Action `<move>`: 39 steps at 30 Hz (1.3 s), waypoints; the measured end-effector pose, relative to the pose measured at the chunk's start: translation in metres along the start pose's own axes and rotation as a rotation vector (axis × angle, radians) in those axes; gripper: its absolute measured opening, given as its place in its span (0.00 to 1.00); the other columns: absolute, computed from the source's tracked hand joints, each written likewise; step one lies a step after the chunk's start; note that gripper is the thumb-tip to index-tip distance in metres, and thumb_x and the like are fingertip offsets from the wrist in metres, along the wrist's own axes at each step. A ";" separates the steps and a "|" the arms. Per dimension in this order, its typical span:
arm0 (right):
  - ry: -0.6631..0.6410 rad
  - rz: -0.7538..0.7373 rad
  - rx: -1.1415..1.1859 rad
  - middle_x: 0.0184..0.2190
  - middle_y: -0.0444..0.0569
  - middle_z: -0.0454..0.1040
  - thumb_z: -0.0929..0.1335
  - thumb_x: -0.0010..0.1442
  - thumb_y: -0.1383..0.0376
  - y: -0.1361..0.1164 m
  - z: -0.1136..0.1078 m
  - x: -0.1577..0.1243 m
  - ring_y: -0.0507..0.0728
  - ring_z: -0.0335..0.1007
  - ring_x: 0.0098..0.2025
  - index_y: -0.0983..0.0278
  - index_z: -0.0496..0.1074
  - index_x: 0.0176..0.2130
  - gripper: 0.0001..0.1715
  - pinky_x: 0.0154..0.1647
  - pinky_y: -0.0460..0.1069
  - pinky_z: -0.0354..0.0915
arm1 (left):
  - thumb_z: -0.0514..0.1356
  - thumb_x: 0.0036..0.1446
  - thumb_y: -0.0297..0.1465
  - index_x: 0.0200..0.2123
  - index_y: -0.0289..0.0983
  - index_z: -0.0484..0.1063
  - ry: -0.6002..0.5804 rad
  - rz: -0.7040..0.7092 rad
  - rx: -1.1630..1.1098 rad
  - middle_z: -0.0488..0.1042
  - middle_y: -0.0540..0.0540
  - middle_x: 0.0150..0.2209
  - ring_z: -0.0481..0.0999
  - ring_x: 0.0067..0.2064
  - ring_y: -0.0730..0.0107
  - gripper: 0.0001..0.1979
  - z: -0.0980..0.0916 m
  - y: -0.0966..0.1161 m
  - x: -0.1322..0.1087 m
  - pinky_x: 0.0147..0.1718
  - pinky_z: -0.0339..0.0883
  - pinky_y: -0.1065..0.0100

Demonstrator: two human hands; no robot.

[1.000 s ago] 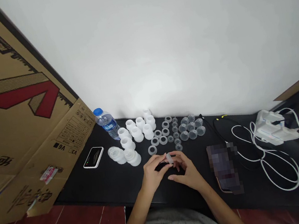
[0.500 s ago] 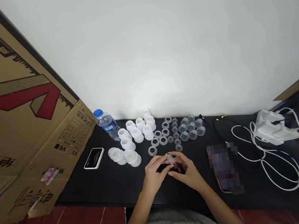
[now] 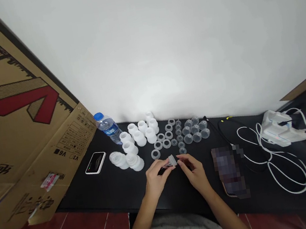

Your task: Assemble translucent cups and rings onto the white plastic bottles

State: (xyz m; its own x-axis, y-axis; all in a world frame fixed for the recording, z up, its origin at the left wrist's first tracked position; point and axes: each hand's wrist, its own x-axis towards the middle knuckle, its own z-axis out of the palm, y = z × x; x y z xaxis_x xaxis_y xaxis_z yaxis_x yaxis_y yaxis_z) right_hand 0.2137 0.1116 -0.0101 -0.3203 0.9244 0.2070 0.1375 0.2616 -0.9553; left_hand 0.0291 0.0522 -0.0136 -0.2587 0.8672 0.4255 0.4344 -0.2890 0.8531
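Over the black table (image 3: 101, 189), my left hand (image 3: 157, 176) pinches a small clear plastic piece (image 3: 171, 161) between thumb and fingertips. My right hand (image 3: 194, 171) sits just right of it, fingers curled, fingertips close to the piece but apart from it. Behind the hands lie rows of white bottle-like parts (image 3: 139, 136), clear rings (image 3: 165, 139) and clear small cups (image 3: 193, 131).
A water bottle (image 3: 107, 126) and a white device (image 3: 95, 162) lie at the left, beside a large leaning cardboard box (image 3: 11, 126). A phone (image 3: 230, 172) lies right of my hands. White cables (image 3: 272, 161) and a white adapter (image 3: 279, 130) are at the right.
My right hand has come off the clear piece and drawn slightly right. The left hand still holds the piece, now a little higher. The view shifted slightly.
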 end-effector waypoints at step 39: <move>-0.124 -0.121 -0.234 0.41 0.50 0.81 0.71 0.73 0.52 0.011 0.008 -0.001 0.63 0.81 0.40 0.53 0.79 0.57 0.17 0.39 0.56 0.79 | 0.70 0.57 0.36 0.29 0.38 0.76 -0.135 -0.500 1.169 0.84 0.38 0.34 0.83 0.44 0.42 0.10 -0.120 0.076 0.143 0.52 0.58 0.48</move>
State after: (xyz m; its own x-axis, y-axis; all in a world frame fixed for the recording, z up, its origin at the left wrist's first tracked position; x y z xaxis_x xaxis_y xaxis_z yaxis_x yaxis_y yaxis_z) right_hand 0.2085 0.1112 -0.0228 -0.4579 0.8452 0.2755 0.2988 0.4382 -0.8478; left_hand -0.0784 0.1055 0.1479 -0.5535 0.8317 0.0445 0.8302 0.5467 0.1095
